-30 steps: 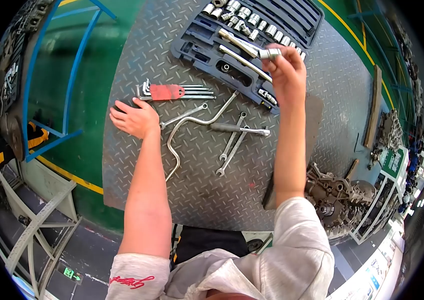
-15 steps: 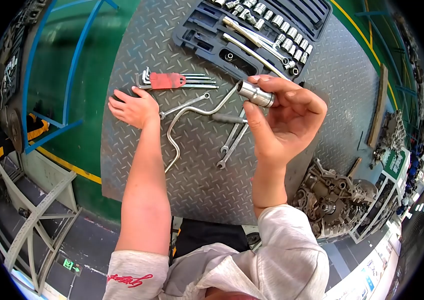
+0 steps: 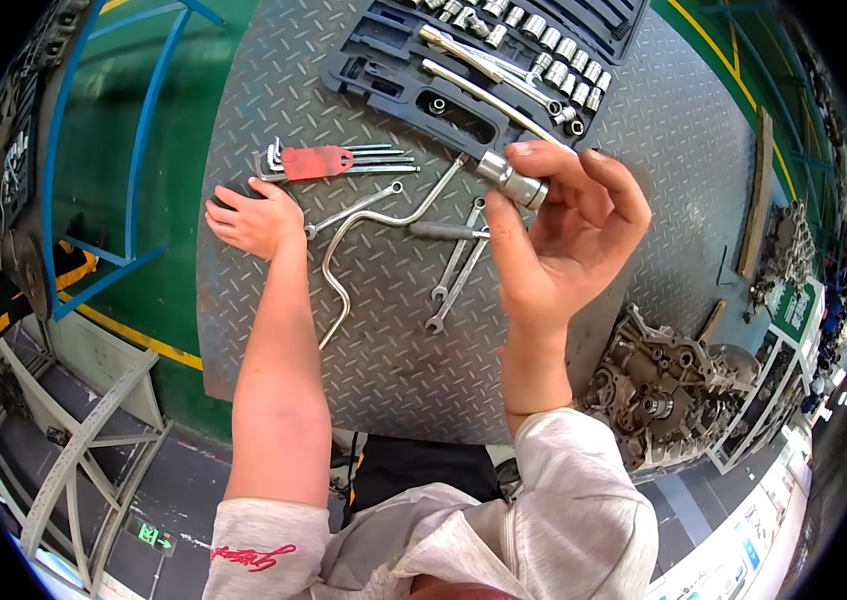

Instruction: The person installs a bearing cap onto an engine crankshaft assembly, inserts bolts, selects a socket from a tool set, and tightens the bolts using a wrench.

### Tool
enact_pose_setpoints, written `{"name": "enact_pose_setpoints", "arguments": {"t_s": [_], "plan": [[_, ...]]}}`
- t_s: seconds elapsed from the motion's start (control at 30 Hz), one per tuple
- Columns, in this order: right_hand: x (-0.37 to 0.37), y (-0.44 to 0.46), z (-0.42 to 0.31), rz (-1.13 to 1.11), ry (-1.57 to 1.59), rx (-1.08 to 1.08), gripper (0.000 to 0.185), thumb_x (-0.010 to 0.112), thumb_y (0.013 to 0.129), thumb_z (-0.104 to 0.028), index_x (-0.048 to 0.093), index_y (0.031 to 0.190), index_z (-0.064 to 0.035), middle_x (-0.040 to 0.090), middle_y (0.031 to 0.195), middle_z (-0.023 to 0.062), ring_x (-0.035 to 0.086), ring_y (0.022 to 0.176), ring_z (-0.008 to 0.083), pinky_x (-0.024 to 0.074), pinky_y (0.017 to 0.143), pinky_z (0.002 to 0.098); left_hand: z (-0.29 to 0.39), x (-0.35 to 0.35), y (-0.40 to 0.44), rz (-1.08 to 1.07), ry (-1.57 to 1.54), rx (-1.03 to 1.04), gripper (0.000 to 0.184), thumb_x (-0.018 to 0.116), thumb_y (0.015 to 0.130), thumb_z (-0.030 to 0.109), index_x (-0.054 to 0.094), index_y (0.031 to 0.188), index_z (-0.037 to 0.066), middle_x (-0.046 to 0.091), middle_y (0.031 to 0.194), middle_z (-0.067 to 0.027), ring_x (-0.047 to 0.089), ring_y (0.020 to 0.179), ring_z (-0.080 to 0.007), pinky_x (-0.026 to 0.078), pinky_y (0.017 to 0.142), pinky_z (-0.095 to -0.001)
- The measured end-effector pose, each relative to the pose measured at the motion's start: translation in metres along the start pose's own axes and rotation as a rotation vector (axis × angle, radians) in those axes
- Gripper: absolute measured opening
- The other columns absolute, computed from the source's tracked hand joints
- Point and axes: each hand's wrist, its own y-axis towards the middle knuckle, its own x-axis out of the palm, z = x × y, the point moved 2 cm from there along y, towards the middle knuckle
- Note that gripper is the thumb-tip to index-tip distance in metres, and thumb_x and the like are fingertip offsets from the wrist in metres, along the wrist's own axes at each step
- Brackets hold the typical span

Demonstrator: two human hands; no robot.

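Note:
Between the thumb and fingers of my right hand is a shiny metal socket, held up above the table with its open end toward the upper left. My left hand rests on the diamond-plate table with fingers spread, holding nothing. Just above its fingertips lies a hex key set in a red holder. A combination wrench is to the right of that hand. Beyond it lie a bent speed-handle brace, a dark-handled tool and two more wrenches.
An open socket case with rows of sockets and a ratchet stands at the far side of the table. At the right is a metal engine part. Blue frame bars stand over the green floor at the left.
My view has shifted slightly, so the tools and case sit a little further left. The socket has tilted a little in my right hand. My left hand stays beside the hex keys.

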Motion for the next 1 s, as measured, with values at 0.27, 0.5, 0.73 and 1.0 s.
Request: {"name": "enact_pose_setpoints", "arguments": {"t_s": [0.27, 0.5, 0.73, 1.0], "plan": [[-0.073, 0.058, 0.182, 0.050, -0.209, 0.607, 0.022, 0.071, 0.084, -0.013, 0.065, 0.096, 0.0038, 0.067, 0.083, 0.0055, 0.062, 0.073, 0.0125, 0.0500, 0.066, 0.0242, 0.001, -0.002, 0.001, -0.016, -0.027, -0.023, 0.051, 0.055, 0.091, 0.032, 0.044, 0.129, 0.001, 0.041, 0.136, -0.0222, 0.035, 0.130, -0.0369, 0.032, 0.108, -0.0487], [-0.073, 0.105, 0.257, -0.055, 0.148, 1.004, 0.024, 0.056, 0.091, -0.025, 0.065, 0.084, -0.0039, 0.052, 0.067, 0.0014, 0.045, 0.056, 0.0119, 0.0378, 0.051, 0.0242, -0.001, -0.002, 0.001, -0.016, -0.012, -0.004, 0.051, 0.054, 0.091, 0.034, 0.044, 0.130, 0.001, 0.041, 0.135, -0.0225, 0.036, 0.129, -0.0374, 0.031, 0.108, -0.0487], [-0.048, 0.119, 0.259, -0.421, -0.834, 0.547, 0.039, 0.071, 0.081, -0.033, 0.066, 0.110, -0.0078, 0.066, 0.081, 0.0069, 0.063, 0.077, 0.0209, 0.0495, 0.068, 0.0332, 0.000, -0.002, 0.003, -0.025, -0.008, -0.008, 0.051, 0.054, 0.091, 0.032, 0.044, 0.130, 0.001, 0.041, 0.135, -0.0225, 0.035, 0.130, -0.0375, 0.031, 0.108, -0.0488], [-0.053, 0.102, 0.268, -0.361, -0.746, 0.639, 0.036, 0.067, 0.081, -0.030, 0.067, 0.113, -0.0119, 0.070, 0.094, 0.0114, 0.066, 0.089, 0.0263, 0.0497, 0.081, 0.0355, 0.001, -0.004, 0.003, -0.059, -0.018, -0.020, 0.053, 0.054, 0.092, 0.032, 0.042, 0.131, -0.001, 0.039, 0.137, -0.0239, 0.033, 0.132, -0.0376, 0.030, 0.109, -0.0493]]}}
